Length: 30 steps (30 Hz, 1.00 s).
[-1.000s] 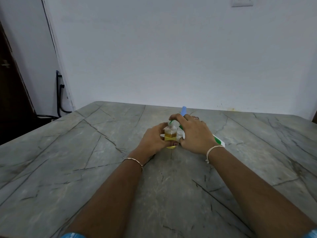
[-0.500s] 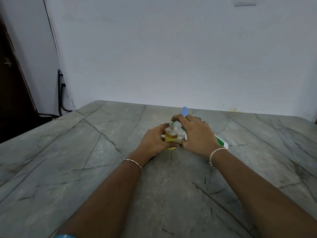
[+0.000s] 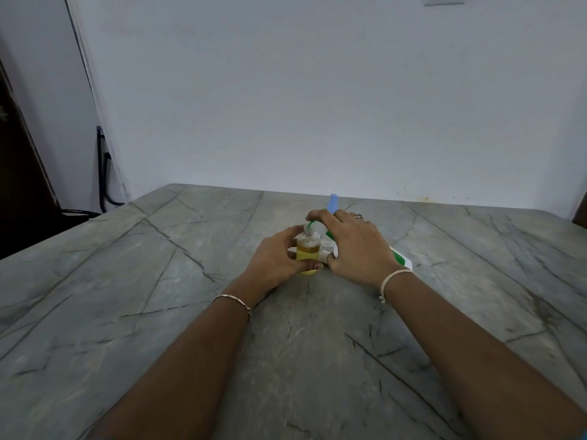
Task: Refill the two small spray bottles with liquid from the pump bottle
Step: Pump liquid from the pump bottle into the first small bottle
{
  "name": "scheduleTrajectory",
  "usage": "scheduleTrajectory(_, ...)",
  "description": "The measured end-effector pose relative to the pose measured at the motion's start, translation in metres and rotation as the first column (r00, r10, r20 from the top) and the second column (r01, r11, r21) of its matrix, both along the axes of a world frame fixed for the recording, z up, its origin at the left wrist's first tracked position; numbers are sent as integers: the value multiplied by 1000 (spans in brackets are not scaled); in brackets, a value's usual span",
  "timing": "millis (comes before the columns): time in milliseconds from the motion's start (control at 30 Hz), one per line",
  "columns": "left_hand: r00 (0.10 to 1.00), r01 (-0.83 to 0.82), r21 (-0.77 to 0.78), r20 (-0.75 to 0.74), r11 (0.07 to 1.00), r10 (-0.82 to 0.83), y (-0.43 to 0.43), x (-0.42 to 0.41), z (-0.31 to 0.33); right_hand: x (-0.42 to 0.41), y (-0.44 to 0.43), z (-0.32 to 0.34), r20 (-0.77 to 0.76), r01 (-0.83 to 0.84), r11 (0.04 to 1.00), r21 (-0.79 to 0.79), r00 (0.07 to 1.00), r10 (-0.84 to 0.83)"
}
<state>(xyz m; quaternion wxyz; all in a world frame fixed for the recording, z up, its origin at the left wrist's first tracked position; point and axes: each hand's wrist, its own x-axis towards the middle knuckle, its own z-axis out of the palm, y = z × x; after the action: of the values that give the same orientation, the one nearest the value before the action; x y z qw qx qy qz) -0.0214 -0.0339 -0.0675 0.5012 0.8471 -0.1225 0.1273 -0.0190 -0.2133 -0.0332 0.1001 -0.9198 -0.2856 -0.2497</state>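
While the left hand (image 3: pixel 276 260) grips the small spray bottle (image 3: pixel 307 249), fingers and thumb curled round its body, the bottle stands upright on the counter (image 3: pixel 152 281). Its long axis is vertical and its uncapped neck points up. It is clear plastic with yellow liquid in roughly the lower half. It sits about midway between the left and right edges, nearer the far edge than the near one.

The right hand (image 3: pixel 359 249) is draped over the pump bottle (image 3: pixel 401 259), fingers curled round it, with the index finger stretched toward the green spout (image 3: pixel 312 222). The spout tip is at the small bottle's mouth. The pump bottle is white and green and tilted low. Its long axis is diagonal, with the base toward the right edge and the blue end (image 3: pixel 333 203) toward the far edge.

A white piece (image 3: pixel 326 246) sits just beside the small bottle, half hidden by the right hand, and I cannot tell what it is.

There is a ring (image 3: pixel 358 216) on a right finger, a pale band (image 3: pixel 394 277) on the right wrist and a chain bracelet (image 3: pixel 235 301) on the left. A black cable (image 3: pixel 102 173) runs down the wall past the far left corner.
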Motion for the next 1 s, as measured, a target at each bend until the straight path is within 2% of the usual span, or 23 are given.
scheduleTrajectory(667,1000,-22,29,-4,999,22,-5,-8,6,-3,1,2,0,20,1000,-24,1000,-20)
scheduleTrajectory(1000,1000,-8,5,-15,1000,8,-5,-8,7,-5,5,4,10,22,1000,16,1000,-22)
